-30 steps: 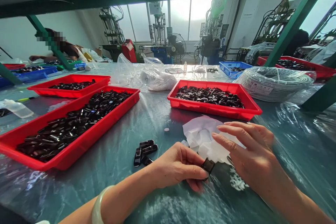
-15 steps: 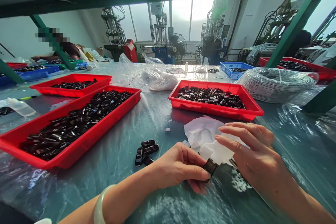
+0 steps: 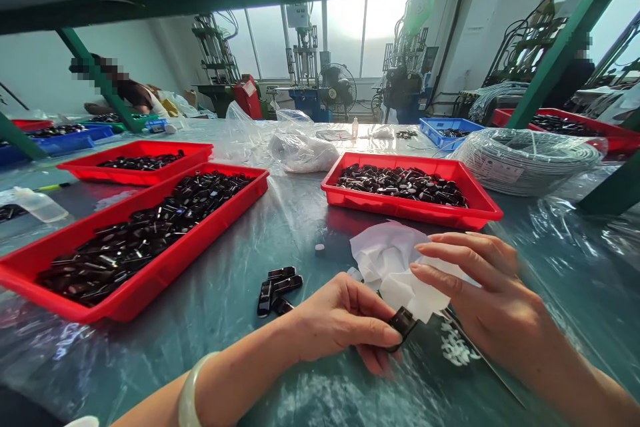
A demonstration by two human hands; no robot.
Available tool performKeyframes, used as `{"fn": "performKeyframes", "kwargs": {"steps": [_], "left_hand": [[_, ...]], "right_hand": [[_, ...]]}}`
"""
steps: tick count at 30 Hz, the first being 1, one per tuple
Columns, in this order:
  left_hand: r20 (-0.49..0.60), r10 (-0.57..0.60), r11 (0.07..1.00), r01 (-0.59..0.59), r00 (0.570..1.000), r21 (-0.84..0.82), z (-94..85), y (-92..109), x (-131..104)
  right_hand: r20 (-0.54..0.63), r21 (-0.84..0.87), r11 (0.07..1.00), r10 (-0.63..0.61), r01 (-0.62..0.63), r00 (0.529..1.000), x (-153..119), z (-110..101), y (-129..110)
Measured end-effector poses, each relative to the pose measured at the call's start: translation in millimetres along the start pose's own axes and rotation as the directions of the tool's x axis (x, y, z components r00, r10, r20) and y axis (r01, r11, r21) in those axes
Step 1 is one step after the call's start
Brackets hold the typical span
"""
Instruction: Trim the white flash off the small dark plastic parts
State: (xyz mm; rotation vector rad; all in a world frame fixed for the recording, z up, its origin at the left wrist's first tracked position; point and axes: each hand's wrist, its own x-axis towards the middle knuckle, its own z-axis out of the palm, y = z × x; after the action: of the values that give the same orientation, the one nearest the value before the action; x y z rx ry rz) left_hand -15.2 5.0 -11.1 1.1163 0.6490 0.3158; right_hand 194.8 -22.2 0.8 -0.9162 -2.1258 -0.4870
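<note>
My left hand [image 3: 350, 320] pinches a small dark, translucent plastic piece [image 3: 403, 325] between thumb and fingers. Its far end meets the edge of a crumpled white tissue [image 3: 395, 260]. Over the right part of the tissue hovers my right hand [image 3: 485, 293], fingers stretched out and slightly apart; whether they touch it I cannot tell. A thin metal rod [image 3: 493, 367] runs slantwise below that hand, beside small white pieces [image 3: 457, 345]. Several glossy black pieces [image 3: 280, 285] lie in a cluster left of my left hand.
Red trays of black pieces stand at left [image 3: 210, 230], behind it [image 3: 70, 165] and ahead [image 3: 410, 212]. A wrapped cable coil [image 3: 530, 163] sits at right, plastic bags [image 3: 305, 147] mid-table. Green posts [image 3: 555, 47] rise from the table. Another person [image 3: 133, 93] sits at far left.
The dark piece in my left hand has shifted slightly right and down. My right hand has moved a little, showing more of the metal rod.
</note>
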Motion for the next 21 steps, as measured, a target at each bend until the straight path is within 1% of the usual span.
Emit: {"fn": "performKeyframes", "kwargs": {"steps": [5,10,12,16,17,21], "left_hand": [[0.021,0.020,1.000,-0.020,1.000,-0.004,-0.1,0.9,-1.8],[0.056,0.030,0.997,-0.026,0.998,-0.070,-1.1,1.0,-1.9],[0.019,0.029,0.996,-0.027,0.999,-0.082,0.2,0.4,-1.3],[-0.134,0.013,0.991,-0.030,0.991,-0.130,4.8,-2.7,1.1],[-0.157,0.017,0.988,-0.041,0.988,-0.149,5.8,-3.8,2.1],[-0.178,0.068,0.968,-0.108,0.982,-0.225,8.1,-7.9,6.1]], "right_hand": [[-0.022,-0.023,1.000,-0.013,0.012,1.000,1.0,-0.7,-0.7],[-0.029,-0.097,0.995,-0.009,0.006,1.000,2.5,-2.1,1.1],[-0.033,-0.111,0.994,-0.002,-0.002,0.999,2.6,-2.6,1.0],[-0.021,-0.115,0.993,0.015,-0.017,1.000,1.5,-2.6,-1.2],[-0.014,-0.118,0.993,0.020,-0.022,1.000,1.1,-2.4,-2.1],[-0.026,-0.118,0.992,0.040,-0.043,0.999,0.1,-0.4,-5.6]]}}
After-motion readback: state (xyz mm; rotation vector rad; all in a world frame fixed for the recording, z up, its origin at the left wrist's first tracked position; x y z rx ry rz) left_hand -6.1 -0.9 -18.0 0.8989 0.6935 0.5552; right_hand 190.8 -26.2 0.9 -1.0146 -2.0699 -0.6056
